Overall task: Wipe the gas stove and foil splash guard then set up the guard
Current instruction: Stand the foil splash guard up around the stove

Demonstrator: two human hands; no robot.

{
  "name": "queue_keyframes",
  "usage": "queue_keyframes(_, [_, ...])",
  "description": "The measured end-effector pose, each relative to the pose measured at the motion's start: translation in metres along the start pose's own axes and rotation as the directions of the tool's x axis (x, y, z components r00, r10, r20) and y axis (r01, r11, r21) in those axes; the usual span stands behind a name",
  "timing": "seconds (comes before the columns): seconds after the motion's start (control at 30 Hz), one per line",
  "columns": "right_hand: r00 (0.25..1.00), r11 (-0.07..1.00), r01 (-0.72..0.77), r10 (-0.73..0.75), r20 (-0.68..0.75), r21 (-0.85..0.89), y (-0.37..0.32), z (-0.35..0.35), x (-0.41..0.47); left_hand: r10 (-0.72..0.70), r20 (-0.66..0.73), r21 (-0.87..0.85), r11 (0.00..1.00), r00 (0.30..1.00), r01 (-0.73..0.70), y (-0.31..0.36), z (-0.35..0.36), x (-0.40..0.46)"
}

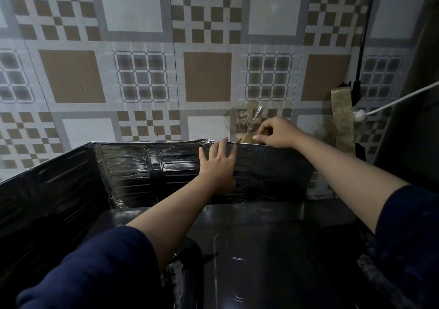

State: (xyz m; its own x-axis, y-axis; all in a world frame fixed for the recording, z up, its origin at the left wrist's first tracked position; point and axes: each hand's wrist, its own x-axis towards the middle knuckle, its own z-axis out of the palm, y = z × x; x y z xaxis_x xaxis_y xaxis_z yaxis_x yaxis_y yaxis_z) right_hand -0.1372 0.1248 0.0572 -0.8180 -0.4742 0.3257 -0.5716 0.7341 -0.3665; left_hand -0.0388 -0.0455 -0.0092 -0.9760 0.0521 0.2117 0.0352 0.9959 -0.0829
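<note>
The foil splash guard [147,166] stands upright behind the dark gas stove [261,249], with a back panel against the tiled wall and a side panel [47,197] folded forward on the left. My left hand [218,163] lies flat with spread fingers against the inner face of the back panel near its top edge. At that top edge my right hand [276,134] pinches a strip of brownish tape [249,137] that sticks up onto the wall. A burner [180,268] shows partly under my left forearm.
More old brown tape [342,118] hangs on the wall at the right. A black cable [363,47] and a white cord [392,102] run down the right side. The tiled wall [142,76] fills the background.
</note>
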Motion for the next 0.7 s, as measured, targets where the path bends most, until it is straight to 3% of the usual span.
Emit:
queue_keyframes(0.07, [1.000, 1.000, 0.020, -0.020, 0.022, -0.008, 0.001, 0.001, -0.007, -0.012, 0.009, -0.007, 1.000, 1.000, 0.012, 0.002, 0.002, 0.000])
queue_keyframes(0.13, [0.999, 0.992, 0.032, -0.027, 0.038, -0.123, 0.003, 0.004, -0.013, -0.031, 0.026, -0.014, 0.999, 0.999, 0.031, 0.004, 0.004, 0.002])
queue_keyframes(0.23, [0.997, 0.965, 0.056, -0.067, -0.034, -0.255, 0.007, 0.012, -0.019, -0.050, 0.052, -0.018, 0.999, 0.997, 0.051, 0.007, 0.008, 0.003])
queue_keyframes(0.6, [0.991, 0.941, -0.007, -0.039, -0.129, -0.340, -0.014, 0.026, -0.034, -0.074, 0.032, -0.081, 0.994, 0.997, 0.077, 0.001, -0.001, -0.031])
queue_keyframes(0.7, [0.986, 0.934, 0.037, -0.092, -0.140, -0.356, -0.036, 0.026, -0.036, -0.121, 0.005, -0.119, 0.986, 0.993, 0.120, -0.009, -0.012, -0.053])
